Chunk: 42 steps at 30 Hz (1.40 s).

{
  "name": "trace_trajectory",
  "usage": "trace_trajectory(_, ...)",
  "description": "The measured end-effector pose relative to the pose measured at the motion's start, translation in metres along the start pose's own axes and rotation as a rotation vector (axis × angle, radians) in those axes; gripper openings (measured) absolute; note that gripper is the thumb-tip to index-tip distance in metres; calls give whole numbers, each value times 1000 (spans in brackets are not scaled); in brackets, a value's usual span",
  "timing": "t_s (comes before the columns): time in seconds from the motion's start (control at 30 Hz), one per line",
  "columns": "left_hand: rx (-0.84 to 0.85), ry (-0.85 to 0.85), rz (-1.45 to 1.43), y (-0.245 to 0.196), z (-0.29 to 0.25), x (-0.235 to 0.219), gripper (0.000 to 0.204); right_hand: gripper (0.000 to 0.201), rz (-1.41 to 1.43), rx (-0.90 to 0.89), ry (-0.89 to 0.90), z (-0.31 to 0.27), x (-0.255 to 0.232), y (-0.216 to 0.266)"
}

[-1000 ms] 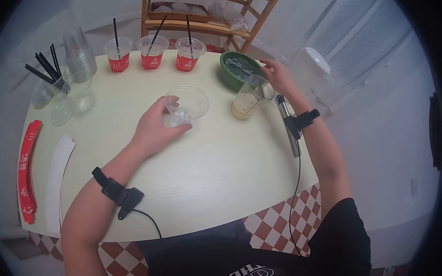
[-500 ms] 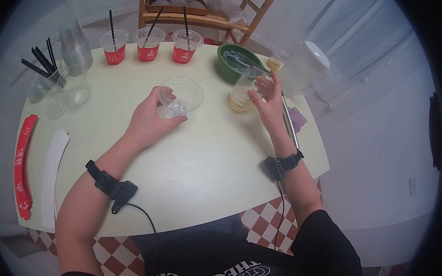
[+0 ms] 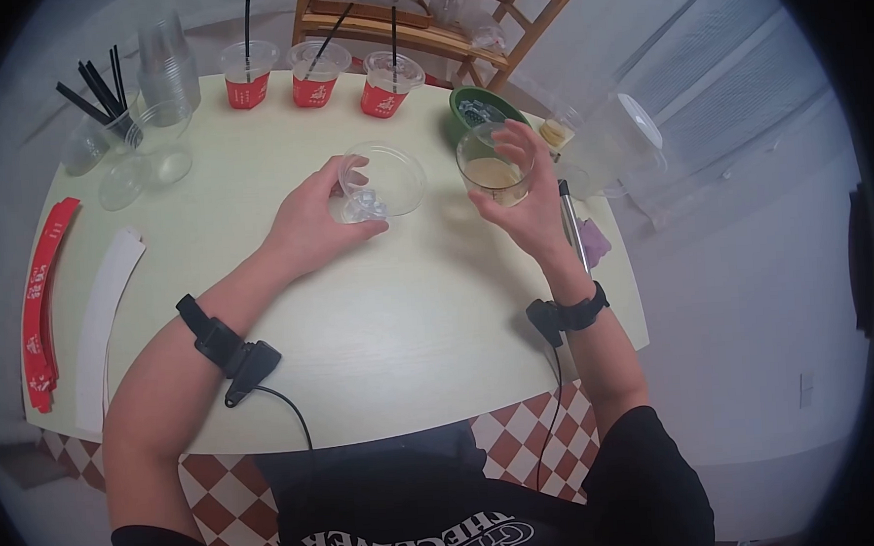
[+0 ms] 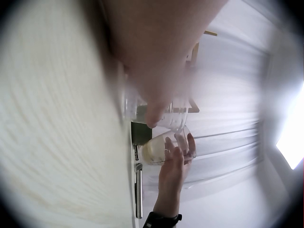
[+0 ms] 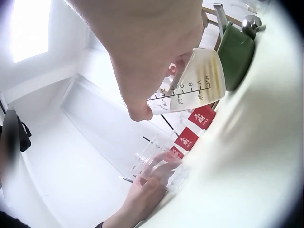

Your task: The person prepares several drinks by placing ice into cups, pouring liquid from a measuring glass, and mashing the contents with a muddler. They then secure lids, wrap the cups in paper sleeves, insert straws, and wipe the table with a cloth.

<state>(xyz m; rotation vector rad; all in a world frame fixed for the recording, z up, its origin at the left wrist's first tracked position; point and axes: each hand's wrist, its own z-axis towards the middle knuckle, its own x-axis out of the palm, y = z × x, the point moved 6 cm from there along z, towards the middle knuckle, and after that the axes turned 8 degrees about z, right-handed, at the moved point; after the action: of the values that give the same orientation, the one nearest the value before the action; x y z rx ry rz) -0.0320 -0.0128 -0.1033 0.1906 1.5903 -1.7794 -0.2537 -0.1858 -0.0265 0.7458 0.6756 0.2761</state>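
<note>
In the head view my left hand (image 3: 306,225) grips a clear plastic cup (image 3: 402,176) round its side, thumb toward me. Ice (image 3: 366,205) lies at the bottom of that cup, which stands on the table. My right hand (image 3: 533,214) holds a clear measuring cup (image 3: 491,179) just to the right. Cloudy yellowish liquid fills its lower part, and printed scale marks show on the measuring cup (image 5: 204,78) in the right wrist view. Seen from the left wrist, the measuring cup (image 4: 156,149) is raised above the tabletop and tilted.
A green bowl (image 3: 456,124) of ice stands behind the right hand. A slim metal tool (image 3: 573,228) and purple cloth (image 3: 596,243) lie right. Three red-sleeved cups (image 3: 315,90) with straws line the back; stacked cups (image 3: 168,79), red strips (image 3: 43,303) and white strips (image 3: 108,315) are left.
My right hand came from beside the green bowl to the measuring cup, took hold of it and lifted it toward the plastic cup. The left hand keeps its grip.
</note>
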Motion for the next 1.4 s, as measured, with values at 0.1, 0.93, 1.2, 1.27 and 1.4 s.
trace_trajectory(0.1, 0, -2, 1, 2, 0, 0, 80, 99, -56, -68, 83, 11, 9, 19)
trace_trajectory(0.93, 24, -11, 47, 1, 0, -1, 79, 93, -474, -397, 288, 53, 35, 83)
trace_trajectory(1.2, 14, -1, 46, 2, 1, 0, 80, 91, -518, -443, 260, 62, 24, 101)
trace_trajectory(1.27, 16, -4, 55, 3, 1, 0, 80, 90, -518, -475, 233, 64, 22, 105)
trace_trajectory(1.4, 20, -6, 54, 3, 0, -1, 80, 90, -535, -507, 222, 67, 20, 107)
